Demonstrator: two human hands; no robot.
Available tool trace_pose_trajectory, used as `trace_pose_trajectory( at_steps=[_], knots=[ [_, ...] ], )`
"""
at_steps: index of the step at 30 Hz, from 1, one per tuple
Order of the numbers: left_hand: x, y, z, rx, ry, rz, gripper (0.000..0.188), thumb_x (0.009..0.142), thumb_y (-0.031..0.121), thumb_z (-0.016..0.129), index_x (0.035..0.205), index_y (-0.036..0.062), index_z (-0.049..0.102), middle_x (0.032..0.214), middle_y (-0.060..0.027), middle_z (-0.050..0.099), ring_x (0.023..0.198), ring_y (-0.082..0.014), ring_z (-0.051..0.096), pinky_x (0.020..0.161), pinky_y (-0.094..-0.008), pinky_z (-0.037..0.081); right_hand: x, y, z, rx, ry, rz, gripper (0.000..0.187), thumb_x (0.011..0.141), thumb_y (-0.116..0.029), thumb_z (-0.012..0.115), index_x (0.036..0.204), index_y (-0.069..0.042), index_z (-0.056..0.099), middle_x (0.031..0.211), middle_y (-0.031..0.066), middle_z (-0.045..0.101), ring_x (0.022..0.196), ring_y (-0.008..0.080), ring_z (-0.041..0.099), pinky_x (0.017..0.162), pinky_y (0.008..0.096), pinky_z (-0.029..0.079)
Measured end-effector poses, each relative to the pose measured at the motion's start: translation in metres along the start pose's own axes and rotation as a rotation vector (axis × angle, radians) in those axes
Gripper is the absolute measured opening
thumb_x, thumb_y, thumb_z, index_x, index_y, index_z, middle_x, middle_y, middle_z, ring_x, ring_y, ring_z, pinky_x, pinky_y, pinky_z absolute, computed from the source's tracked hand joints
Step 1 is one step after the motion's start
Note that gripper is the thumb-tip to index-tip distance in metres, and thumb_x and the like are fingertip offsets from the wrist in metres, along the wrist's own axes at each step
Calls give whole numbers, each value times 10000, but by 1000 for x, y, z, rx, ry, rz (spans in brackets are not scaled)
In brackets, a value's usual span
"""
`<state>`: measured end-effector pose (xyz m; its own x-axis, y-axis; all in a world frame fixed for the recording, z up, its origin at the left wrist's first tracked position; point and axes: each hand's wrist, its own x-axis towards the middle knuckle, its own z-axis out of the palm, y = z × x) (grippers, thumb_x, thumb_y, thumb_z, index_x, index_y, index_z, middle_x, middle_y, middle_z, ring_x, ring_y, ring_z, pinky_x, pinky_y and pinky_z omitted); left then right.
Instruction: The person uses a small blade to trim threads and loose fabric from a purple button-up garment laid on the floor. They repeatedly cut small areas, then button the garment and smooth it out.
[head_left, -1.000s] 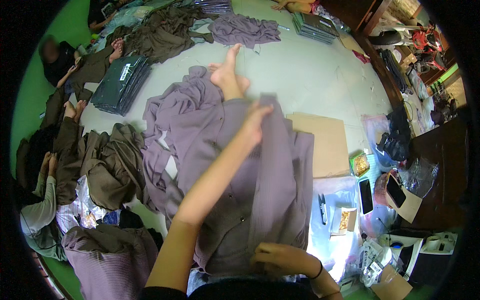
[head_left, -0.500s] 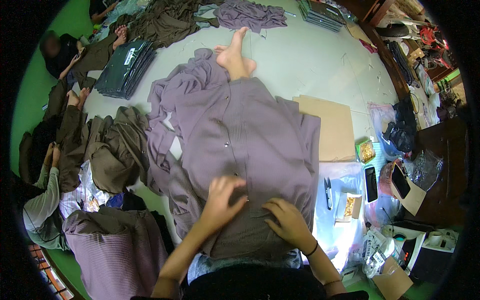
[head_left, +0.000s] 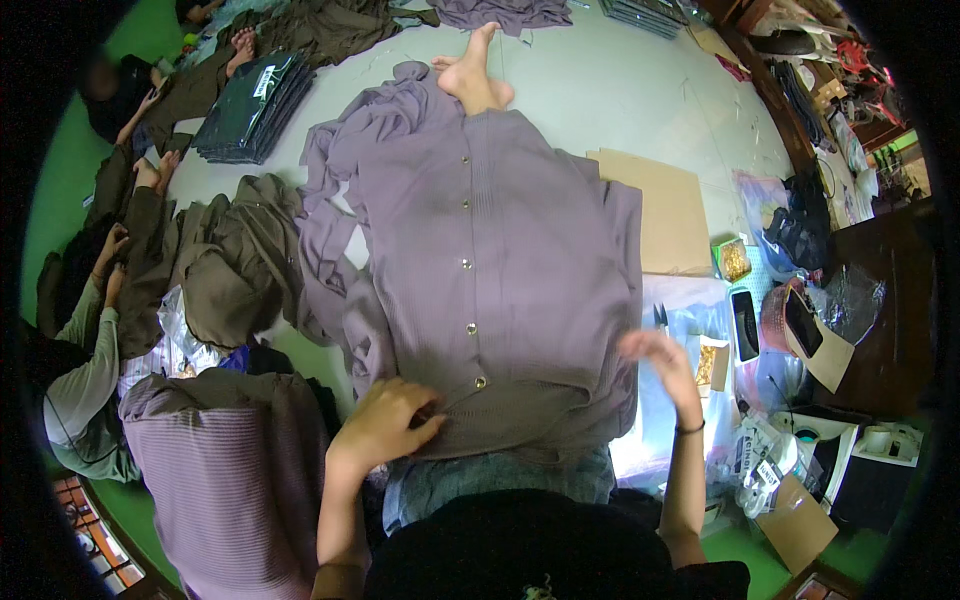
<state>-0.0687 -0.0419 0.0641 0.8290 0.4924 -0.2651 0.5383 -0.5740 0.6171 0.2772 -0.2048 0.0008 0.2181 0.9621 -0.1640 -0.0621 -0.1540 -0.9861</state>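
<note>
A mauve ribbed shirt [head_left: 545, 270] lies spread over my outstretched legs, its buttoned front facing up. Shiny buttons [head_left: 467, 264] run down the middle. My left hand [head_left: 388, 425] is at the shirt's near left edge, fingers curled with a gap to the thumb. I cannot make out any fabric pinched there. Off the right side of the shirt, my right hand [head_left: 662, 362] is raised with loosely stretched, slightly blurred fingers and nothing visible in them. Just beyond it, partly hidden, are dark thread snips [head_left: 660, 316]. An open box of gold-coloured buttons [head_left: 709, 364] lies beside that hand.
Brown cardboard [head_left: 660, 215] and a phone [head_left: 744, 325] lie to the right. A mauve folded pile [head_left: 225, 480] stands at my left, with brown garments [head_left: 240, 270] beyond. Dark packets [head_left: 250, 110] are stacked farther off. Another person [head_left: 85, 390] sits at the far left.
My right hand has left the shirt's lower front and moved right, past its edge. My left hand has shifted left and away from the buttons. The shirt front lies flatter, and the view has tilted.
</note>
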Motion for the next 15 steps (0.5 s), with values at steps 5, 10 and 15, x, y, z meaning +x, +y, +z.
trace_pose_trajectory(
  at_steps=[5, 10, 15],
  knots=[
    [54, 19, 32, -574, 260, -40, 262, 807, 172, 588, 989, -15, 565, 884, -131, 614, 821, -203, 592, 739, -281, 457, 8, 95, -58, -1207, 680, 122, 426, 752, -91, 574, 1152, -44, 436, 1043, 204, 493, 936, 376, 499, 797, 439, 417],
    [91, 32, 66, -181, 366, -276, 389, 741, 346, 647, 906, 4, 557, 852, -140, 605, 771, -270, 594, 674, -331, 466, 0, 122, -71, -1224, 702, 172, 536, 729, -108, 605, 1204, -45, 367, 1045, 233, 455, 962, 403, 465, 789, 441, 417],
    [99, 33, 86, -14, 390, -283, 265, 718, 272, 657, 819, 42, 574, 801, -114, 600, 760, -286, 589, 647, -375, 465, 1, 115, -80, -1236, 443, 150, 489, 695, -96, 618, 1115, 22, 398, 993, 233, 466, 929, 401, 473, 777, 421, 423]
  ],
)
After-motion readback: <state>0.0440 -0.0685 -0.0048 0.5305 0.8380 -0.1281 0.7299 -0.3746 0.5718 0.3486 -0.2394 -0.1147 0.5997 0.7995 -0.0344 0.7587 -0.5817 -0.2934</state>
